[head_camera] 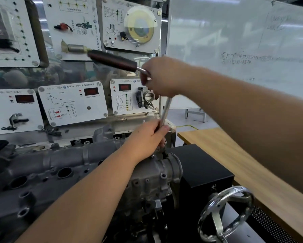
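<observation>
Honestly, your left hand [147, 135] grips the extension bar [165, 109] low, just above the cylinder head [156, 172], and your right hand [162, 76] is clamped round the ratchet [112, 61] at its neck. Hold the bar straight on the bolt while you swing, or the socket'll probably slip.

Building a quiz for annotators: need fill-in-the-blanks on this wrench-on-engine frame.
1. The right hand holds the wrench at its head, and the dark handle points toward the ____ edge of the picture.
2. The left hand grips the ____ end of the extension bar, just above the engine.
3. The chrome handwheel sits beside a ____ box.
Missing words: left; lower; black.
</observation>
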`<action>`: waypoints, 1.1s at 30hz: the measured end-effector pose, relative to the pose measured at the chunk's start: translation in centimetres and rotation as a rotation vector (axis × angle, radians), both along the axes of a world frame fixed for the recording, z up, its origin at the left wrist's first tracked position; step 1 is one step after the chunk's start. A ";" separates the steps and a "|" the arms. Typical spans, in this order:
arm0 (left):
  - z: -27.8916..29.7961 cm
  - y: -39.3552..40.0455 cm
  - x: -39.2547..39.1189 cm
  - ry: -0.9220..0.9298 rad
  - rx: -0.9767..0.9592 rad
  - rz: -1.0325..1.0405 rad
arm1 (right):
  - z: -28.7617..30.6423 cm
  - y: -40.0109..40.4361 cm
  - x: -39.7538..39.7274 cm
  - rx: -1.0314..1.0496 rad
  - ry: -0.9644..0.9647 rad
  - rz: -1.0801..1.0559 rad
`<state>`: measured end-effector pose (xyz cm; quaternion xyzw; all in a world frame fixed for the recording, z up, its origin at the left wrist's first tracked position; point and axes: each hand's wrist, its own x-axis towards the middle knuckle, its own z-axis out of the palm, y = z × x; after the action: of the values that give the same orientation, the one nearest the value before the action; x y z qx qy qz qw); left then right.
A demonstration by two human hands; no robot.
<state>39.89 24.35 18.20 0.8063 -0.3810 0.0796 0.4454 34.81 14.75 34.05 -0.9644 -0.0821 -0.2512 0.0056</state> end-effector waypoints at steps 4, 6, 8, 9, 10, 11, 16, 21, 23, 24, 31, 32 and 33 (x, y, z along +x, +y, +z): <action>0.2 0.3 0.6 0.130 -0.164 0.007 | -5.6 0.2 0.3 0.377 -0.489 0.428; 0.1 0.3 0.5 0.185 -0.212 -0.059 | -7.3 0.0 0.8 0.602 -0.653 0.491; 0.1 0.1 0.5 0.272 -0.274 -0.119 | -7.5 0.2 1.1 0.838 -0.614 0.520; 0.1 0.0 0.6 0.325 -0.303 -0.136 | -7.3 0.2 1.1 0.929 -0.567 0.542; 0.2 -0.1 0.7 0.382 -0.332 -0.160 | -7.0 0.3 1.0 1.008 -0.545 0.553; 0.2 -0.1 0.8 0.439 -0.367 -0.189 | -6.8 0.4 0.9 1.108 -0.527 0.577; 0.3 -0.3 1.0 0.455 -0.379 -0.210 | -6.5 1.9 0.9 1.988 0.112 0.895; 0.1 -0.2 0.7 0.379 -0.330 -0.194 | -4.6 1.6 1.1 1.826 0.431 0.576; 0.2 0.1 0.8 0.417 -0.388 -0.218 | -3.5 1.6 1.3 1.674 0.516 0.470; 0.3 0.3 0.9 0.448 -0.409 -0.245 | -3.0 1.6 1.4 1.582 0.554 0.412; 0.2 1.0 0.5 0.536 -0.297 -0.264 | 1.8 1.4 1.5 0.777 0.630 0.105; 0.3 1.0 0.5 0.543 -0.285 -0.253 | 2.4 1.5 1.5 0.575 0.573 0.044; 0.3 0.9 0.4 0.556 -0.280 -0.241 | 2.6 1.6 1.4 0.356 0.490 0.001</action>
<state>40.32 25.25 18.55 0.6772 -0.3228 -0.1453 0.6451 36.26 16.34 36.65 -0.9801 -0.0334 -0.0214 0.1945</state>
